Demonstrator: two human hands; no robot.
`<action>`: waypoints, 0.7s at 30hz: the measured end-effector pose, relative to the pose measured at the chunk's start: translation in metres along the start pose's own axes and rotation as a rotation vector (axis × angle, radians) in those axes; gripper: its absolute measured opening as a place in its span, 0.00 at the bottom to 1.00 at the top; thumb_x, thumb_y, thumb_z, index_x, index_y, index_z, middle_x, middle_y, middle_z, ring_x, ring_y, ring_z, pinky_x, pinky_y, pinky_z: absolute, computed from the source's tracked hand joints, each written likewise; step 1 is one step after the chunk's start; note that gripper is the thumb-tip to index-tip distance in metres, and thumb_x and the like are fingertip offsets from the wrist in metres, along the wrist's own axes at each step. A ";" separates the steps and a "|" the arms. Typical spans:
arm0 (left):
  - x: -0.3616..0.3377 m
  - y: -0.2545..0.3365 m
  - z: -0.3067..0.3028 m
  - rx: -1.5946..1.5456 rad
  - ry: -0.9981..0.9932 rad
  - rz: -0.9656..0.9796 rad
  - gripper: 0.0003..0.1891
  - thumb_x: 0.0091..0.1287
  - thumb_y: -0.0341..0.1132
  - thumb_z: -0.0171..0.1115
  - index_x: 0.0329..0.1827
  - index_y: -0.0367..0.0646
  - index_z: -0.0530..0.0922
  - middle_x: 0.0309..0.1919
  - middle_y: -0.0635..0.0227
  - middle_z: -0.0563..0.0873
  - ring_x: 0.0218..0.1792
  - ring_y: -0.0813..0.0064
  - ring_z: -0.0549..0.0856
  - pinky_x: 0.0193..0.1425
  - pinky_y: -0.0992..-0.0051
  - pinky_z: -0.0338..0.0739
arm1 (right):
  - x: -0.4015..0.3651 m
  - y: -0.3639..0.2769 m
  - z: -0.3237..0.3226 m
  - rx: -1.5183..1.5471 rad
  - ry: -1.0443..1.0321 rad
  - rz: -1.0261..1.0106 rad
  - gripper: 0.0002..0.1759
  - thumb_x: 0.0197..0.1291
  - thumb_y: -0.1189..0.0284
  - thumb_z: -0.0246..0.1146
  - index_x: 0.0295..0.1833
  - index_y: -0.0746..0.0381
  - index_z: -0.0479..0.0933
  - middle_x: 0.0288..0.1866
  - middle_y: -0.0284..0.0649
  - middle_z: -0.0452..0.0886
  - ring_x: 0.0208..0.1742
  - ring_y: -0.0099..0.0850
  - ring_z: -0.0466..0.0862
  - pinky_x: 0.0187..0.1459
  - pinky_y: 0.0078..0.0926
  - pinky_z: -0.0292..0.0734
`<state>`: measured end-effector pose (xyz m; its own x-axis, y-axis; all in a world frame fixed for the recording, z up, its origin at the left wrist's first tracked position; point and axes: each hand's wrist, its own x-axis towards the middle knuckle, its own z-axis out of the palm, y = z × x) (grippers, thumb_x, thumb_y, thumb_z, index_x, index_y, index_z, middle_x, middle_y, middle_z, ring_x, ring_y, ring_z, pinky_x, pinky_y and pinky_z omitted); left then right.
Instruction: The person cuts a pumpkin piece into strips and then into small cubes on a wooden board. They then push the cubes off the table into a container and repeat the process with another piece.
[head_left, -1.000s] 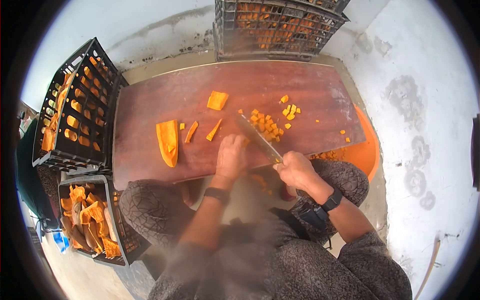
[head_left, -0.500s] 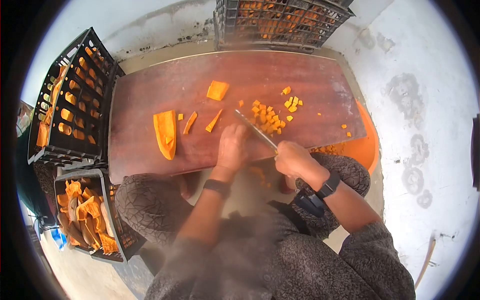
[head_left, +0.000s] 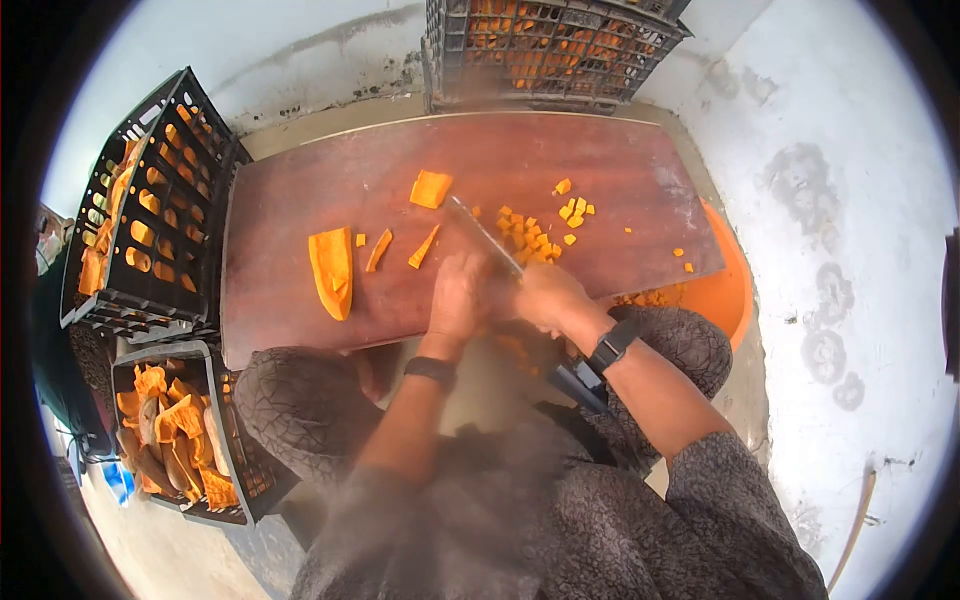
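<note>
My right hand [head_left: 550,298] is wrapped round the handle of a knife [head_left: 487,237], whose blade points up and left over the board. Close beside it, my left hand [head_left: 458,295] rests near the board's front edge with its fingers curled; what lies under them is hidden and blurred. Just beyond the blade is a pile of small orange pumpkin cubes [head_left: 528,238]. Left of my hands lie a large pumpkin wedge [head_left: 331,272], two thin pumpkin strips [head_left: 379,250] and a squarish pumpkin chunk [head_left: 431,189].
The reddish board [head_left: 300,190] spans my knees. An orange tub [head_left: 737,280] with cut pieces sits under its right end. Black crates of pumpkin stand at the left [head_left: 165,200], lower left [head_left: 213,400] and back [head_left: 550,95]. A white wall [head_left: 840,200] rises at right.
My right hand and the knife have moved left, closer to my left hand. The left hand stays at nearly the same spot. The camera view has shifted slightly.
</note>
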<state>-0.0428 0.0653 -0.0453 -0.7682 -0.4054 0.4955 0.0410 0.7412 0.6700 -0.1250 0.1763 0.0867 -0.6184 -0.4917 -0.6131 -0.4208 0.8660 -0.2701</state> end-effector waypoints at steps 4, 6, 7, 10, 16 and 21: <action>-0.001 -0.003 0.001 0.025 0.015 -0.020 0.11 0.54 0.23 0.61 0.41 0.41 0.78 0.36 0.54 0.79 0.41 0.49 0.78 0.47 0.57 0.74 | -0.004 0.002 0.000 0.105 -0.063 0.034 0.09 0.56 0.77 0.55 0.37 0.69 0.79 0.24 0.47 0.82 0.24 0.40 0.85 0.28 0.37 0.80; -0.001 -0.005 0.002 0.031 -0.009 -0.023 0.11 0.54 0.23 0.61 0.42 0.41 0.78 0.36 0.54 0.79 0.42 0.49 0.78 0.47 0.56 0.74 | -0.006 0.002 -0.004 0.118 -0.078 0.061 0.08 0.56 0.77 0.54 0.36 0.69 0.78 0.23 0.46 0.82 0.22 0.38 0.84 0.26 0.36 0.79; 0.000 -0.004 0.003 0.035 -0.029 -0.023 0.11 0.54 0.23 0.60 0.42 0.42 0.78 0.36 0.54 0.79 0.42 0.49 0.78 0.47 0.56 0.74 | -0.006 0.003 -0.005 0.105 -0.091 0.055 0.08 0.56 0.77 0.54 0.36 0.69 0.78 0.23 0.46 0.82 0.23 0.39 0.85 0.27 0.36 0.79; 0.001 -0.004 0.004 0.005 -0.026 -0.036 0.12 0.54 0.23 0.60 0.41 0.42 0.77 0.37 0.54 0.79 0.42 0.50 0.78 0.48 0.56 0.74 | -0.002 -0.002 -0.007 0.057 -0.103 0.041 0.08 0.55 0.77 0.55 0.36 0.68 0.79 0.24 0.47 0.83 0.23 0.40 0.85 0.29 0.37 0.80; 0.002 -0.005 0.001 -0.005 -0.055 -0.002 0.13 0.52 0.22 0.61 0.41 0.42 0.77 0.37 0.54 0.79 0.43 0.49 0.78 0.48 0.56 0.74 | 0.012 -0.012 0.005 0.019 0.045 -0.033 0.09 0.53 0.77 0.56 0.36 0.68 0.80 0.24 0.49 0.83 0.24 0.41 0.86 0.31 0.37 0.81; 0.003 0.002 -0.002 0.024 -0.007 0.023 0.13 0.50 0.23 0.63 0.40 0.42 0.76 0.36 0.55 0.79 0.42 0.50 0.78 0.48 0.56 0.73 | 0.011 0.001 0.013 0.229 0.018 -0.021 0.09 0.53 0.78 0.54 0.36 0.69 0.79 0.23 0.48 0.82 0.21 0.39 0.84 0.25 0.37 0.79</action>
<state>-0.0433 0.0643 -0.0416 -0.7715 -0.3846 0.5069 0.0436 0.7628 0.6451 -0.1239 0.1731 0.0701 -0.6237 -0.5097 -0.5927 -0.2734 0.8525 -0.4454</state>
